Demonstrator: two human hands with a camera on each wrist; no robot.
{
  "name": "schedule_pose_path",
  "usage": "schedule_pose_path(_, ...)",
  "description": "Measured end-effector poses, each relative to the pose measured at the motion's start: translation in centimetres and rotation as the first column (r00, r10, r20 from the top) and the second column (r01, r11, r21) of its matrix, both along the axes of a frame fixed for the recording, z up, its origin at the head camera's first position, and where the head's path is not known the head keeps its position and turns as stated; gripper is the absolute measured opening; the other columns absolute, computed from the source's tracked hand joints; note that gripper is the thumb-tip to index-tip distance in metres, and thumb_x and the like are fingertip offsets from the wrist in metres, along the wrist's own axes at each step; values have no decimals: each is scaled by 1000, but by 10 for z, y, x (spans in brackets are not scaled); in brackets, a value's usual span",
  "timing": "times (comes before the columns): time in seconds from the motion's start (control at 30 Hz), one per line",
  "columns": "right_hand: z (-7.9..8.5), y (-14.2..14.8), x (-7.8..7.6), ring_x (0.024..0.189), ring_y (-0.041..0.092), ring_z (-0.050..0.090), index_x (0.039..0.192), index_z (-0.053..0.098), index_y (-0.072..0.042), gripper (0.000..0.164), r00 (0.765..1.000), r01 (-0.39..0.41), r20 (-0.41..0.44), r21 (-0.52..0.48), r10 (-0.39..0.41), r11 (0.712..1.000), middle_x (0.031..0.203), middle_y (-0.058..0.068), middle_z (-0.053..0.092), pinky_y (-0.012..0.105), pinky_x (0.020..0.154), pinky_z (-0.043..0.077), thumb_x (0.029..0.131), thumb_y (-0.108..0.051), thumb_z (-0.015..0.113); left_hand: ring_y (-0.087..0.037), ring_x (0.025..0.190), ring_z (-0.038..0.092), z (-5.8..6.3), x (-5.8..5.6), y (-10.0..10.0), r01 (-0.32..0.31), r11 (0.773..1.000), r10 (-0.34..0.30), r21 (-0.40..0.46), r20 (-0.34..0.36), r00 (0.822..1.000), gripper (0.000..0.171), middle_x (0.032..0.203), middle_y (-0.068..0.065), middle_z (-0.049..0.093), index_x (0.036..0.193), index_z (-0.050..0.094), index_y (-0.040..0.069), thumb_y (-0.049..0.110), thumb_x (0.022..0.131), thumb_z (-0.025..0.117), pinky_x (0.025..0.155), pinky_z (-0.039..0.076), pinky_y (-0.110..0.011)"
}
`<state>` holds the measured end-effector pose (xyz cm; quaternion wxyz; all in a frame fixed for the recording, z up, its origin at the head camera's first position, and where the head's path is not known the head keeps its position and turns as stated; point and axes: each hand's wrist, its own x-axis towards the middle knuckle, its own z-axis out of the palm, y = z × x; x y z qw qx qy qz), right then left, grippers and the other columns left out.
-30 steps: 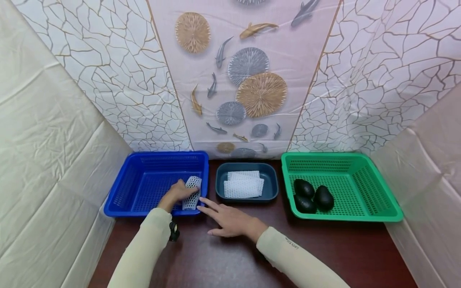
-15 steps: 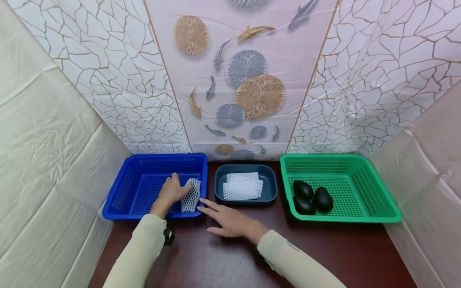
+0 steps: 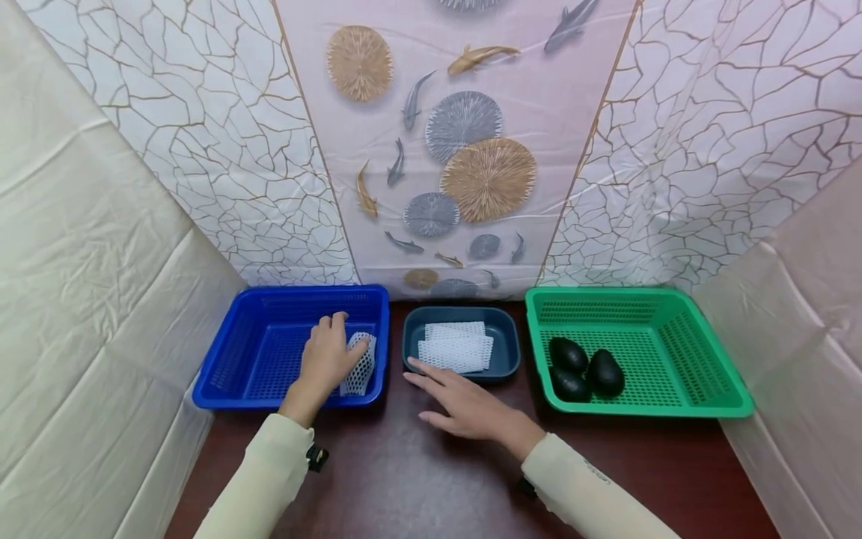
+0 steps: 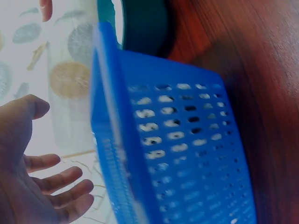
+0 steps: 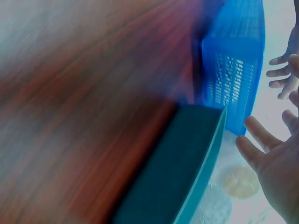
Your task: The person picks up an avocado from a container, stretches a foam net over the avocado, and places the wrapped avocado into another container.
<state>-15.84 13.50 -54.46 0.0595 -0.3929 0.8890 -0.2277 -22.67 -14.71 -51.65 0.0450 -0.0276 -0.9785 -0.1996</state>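
Observation:
My left hand is over the blue basket, its fingers spread and extended. Beside its thumb, at the basket's right end, lies a white foam net sleeve with something dark showing through the mesh. The thumb overlaps the sleeve's upper part; whether it touches cannot be told. In the left wrist view the left hand holds nothing. My right hand is stretched out at the front left of the dark teal tray, also without anything in it. Flat white foam net sleeves lie stacked in that tray.
To the right stands a green basket with three dark avocados grouped at its left side. All three containers stand in a row on the dark red-brown table, against a patterned cloth backdrop. Pale cloth walls flank both sides.
My left hand has let go of the net sleeve and shifted up and left, its fingers spreading. My right hand has moved right, from the blue basket's corner to the tray's front edge.

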Motion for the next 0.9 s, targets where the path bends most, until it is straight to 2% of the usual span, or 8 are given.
schedule_pose_path(0.2,6,27,1,150,25,39,162,34,-24,66,994,39,-99,-9,-39,999,172,-1,23,50,116,41,104,-38,61,-44,120,57,11,11,11,60,998,-62,-15,-105,993,66,136,-25,56,146,49,4,43,96,68,93,52,-58)
schedule_pose_path(0.37,11,51,2,150,27,39,161,36,-23,66,986,92,-133,-45,-97,995,170,3,28,54,116,40,102,-32,65,-42,113,61,13,20,21,135,990,-138,-29,-206,969,61,130,-23,60,142,54,4,41,96,69,88,54,-56)
schedule_pose_path(0.47,16,68,3,151,28,38,161,36,-21,67,981,133,-136,-50,-139,990,170,4,28,55,116,40,102,-32,66,-40,113,62,12,24,28,187,981,-196,-60,-258,946,59,130,-22,61,141,56,4,39,96,70,89,55,-55)
schedule_pose_path(0.63,25,97,0,150,32,38,161,37,-19,70,963,197,-177,-52,-203,979,168,9,31,56,113,43,100,-33,69,-39,112,63,7,27,39,265,955,-296,-137,-338,893,57,128,-21,62,139,59,3,37,95,71,90,56,-55)
schedule_pose_path(0.8,31,124,-3,151,33,36,161,37,-20,71,946,256,-195,-44,-260,966,169,7,29,58,113,42,99,-31,70,-37,107,65,0,29,51,303,933,-357,-192,-410,839,55,124,-20,64,135,61,4,39,94,72,90,56,-53)
schedule_pose_path(0.9,33,138,-4,149,35,37,160,39,-16,70,938,274,-211,-34,-275,961,169,9,29,59,112,41,98,-28,71,-35,106,65,-4,32,58,338,919,-394,-203,-427,814,54,121,-19,65,134,62,4,38,94,71,91,55,-51)
